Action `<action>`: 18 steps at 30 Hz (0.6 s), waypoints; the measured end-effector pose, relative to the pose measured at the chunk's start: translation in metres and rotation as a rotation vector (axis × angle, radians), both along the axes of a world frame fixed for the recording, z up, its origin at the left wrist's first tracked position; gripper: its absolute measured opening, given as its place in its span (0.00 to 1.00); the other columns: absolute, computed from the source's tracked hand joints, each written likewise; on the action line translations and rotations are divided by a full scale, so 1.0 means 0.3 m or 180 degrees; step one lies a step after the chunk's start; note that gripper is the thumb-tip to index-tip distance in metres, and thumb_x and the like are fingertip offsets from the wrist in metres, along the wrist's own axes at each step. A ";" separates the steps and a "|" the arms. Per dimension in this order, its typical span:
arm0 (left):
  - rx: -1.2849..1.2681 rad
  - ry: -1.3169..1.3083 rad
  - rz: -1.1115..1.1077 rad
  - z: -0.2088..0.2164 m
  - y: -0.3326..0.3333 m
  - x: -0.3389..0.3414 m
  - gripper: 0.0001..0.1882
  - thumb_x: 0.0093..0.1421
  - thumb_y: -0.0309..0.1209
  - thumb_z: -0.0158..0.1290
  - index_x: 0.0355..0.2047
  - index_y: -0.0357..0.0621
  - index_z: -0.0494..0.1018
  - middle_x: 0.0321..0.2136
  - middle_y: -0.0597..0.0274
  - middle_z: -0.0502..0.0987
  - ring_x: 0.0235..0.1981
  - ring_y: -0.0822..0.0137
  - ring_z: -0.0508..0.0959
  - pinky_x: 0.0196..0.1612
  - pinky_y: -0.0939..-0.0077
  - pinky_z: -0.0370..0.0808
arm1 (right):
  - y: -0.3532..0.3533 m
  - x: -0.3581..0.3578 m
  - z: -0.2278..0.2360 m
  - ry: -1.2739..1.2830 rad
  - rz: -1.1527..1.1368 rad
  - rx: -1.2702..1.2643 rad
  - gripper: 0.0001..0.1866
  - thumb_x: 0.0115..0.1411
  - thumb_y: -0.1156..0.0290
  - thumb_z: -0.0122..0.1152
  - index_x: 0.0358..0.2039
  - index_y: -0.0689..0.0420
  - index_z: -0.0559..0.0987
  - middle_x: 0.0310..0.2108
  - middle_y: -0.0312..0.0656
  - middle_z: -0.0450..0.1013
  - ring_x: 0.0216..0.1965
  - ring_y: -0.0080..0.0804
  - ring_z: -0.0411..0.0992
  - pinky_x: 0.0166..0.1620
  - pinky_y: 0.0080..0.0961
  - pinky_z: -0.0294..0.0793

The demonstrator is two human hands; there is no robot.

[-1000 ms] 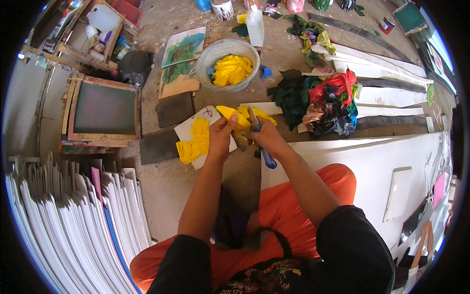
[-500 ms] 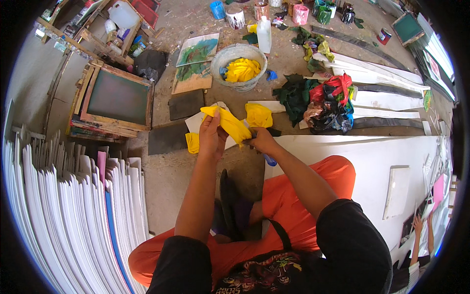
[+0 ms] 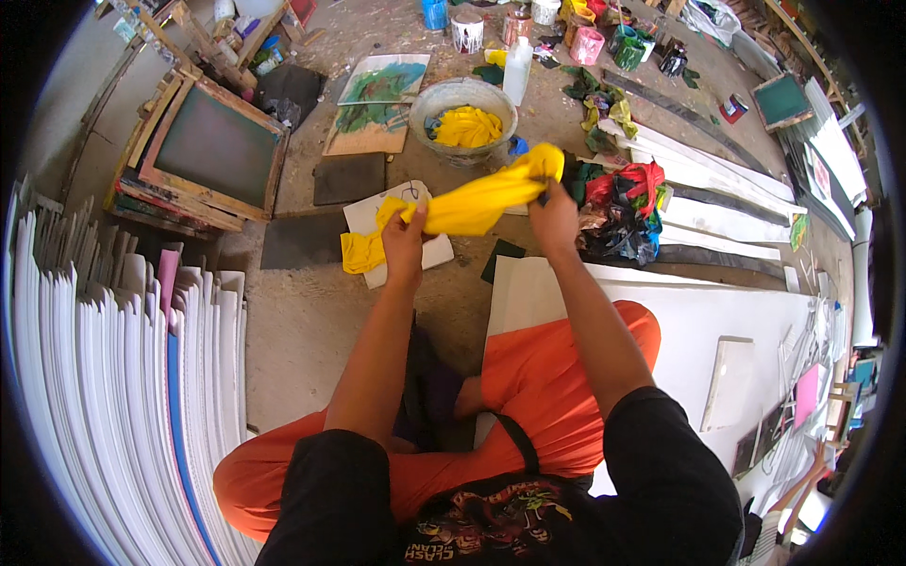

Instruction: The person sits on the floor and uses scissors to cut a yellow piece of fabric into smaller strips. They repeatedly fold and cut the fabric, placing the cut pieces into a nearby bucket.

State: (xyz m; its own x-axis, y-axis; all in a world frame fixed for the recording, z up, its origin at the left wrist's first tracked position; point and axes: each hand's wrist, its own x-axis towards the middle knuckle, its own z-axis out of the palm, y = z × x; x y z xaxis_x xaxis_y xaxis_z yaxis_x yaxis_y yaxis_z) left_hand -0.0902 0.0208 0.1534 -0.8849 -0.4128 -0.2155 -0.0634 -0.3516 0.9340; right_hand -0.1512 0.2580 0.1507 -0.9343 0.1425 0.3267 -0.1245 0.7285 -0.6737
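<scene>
A length of yellow cloth (image 3: pixel 486 200) is stretched in the air between my two hands. My left hand (image 3: pixel 404 247) pinches its left end, and my right hand (image 3: pixel 555 212) grips the right end, where a fold loops up over the fingers. A small dark part shows by my right fingers, but I cannot make out what it is. Below and left of my left hand, more yellow cloth (image 3: pixel 361 252) lies on a white board (image 3: pixel 382 277). Beyond the stretched cloth stands a grey basin (image 3: pixel 422 121) with a heap of yellow cloth (image 3: pixel 467 126) in it.
A white bottle (image 3: pixel 516 74) stands beside the basin. Crumpled dark and red cloths (image 3: pixel 623 212) lie to the right, near white strips (image 3: pixel 722 193). Framed screens (image 3: pixel 215 151) and a stack of white sheets (image 3: pixel 113 377) are at left. Paint pots (image 3: pixel 586 45) stand farther back.
My right hand has risen and moved right, drawing the yellow cloth out between my hands. A blue handle seen below my right hand earlier no longer shows.
</scene>
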 end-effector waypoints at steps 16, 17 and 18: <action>-0.1107 -0.0516 -0.0085 -0.252 -0.021 0.151 0.15 0.65 0.39 0.57 0.40 0.37 0.77 0.32 0.64 0.77 0.31 0.75 0.73 0.34 0.79 0.69 | -0.185 0.189 -0.213 -0.1205 0.1520 -0.0508 0.25 0.50 0.67 0.68 0.50 0.57 0.77 0.44 0.51 0.77 0.48 0.49 0.75 0.50 0.38 0.74; -0.1114 -0.0408 -0.0198 -0.239 -0.011 0.151 0.14 0.66 0.38 0.56 0.40 0.37 0.77 0.33 0.63 0.78 0.32 0.75 0.73 0.35 0.79 0.70 | -0.195 0.195 -0.194 -0.0928 0.1574 -0.0431 0.25 0.50 0.67 0.67 0.50 0.56 0.77 0.45 0.50 0.76 0.50 0.50 0.73 0.51 0.40 0.73; -0.0927 -0.0279 -0.0198 -0.227 0.004 0.151 0.14 0.66 0.38 0.56 0.40 0.38 0.77 0.31 0.65 0.77 0.31 0.76 0.73 0.34 0.80 0.69 | -0.199 0.197 -0.204 -0.1011 0.1602 -0.0319 0.24 0.50 0.67 0.66 0.50 0.55 0.77 0.45 0.49 0.76 0.50 0.50 0.73 0.52 0.40 0.73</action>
State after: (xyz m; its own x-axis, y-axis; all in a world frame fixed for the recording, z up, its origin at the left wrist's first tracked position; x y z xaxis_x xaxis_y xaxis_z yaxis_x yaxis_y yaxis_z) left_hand -0.0449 0.0220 0.0851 -0.8937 -0.4140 -0.1728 -0.1613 -0.0629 0.9849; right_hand -0.0922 0.1982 0.0896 -0.9446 -0.3269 0.0286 -0.2190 0.5634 -0.7966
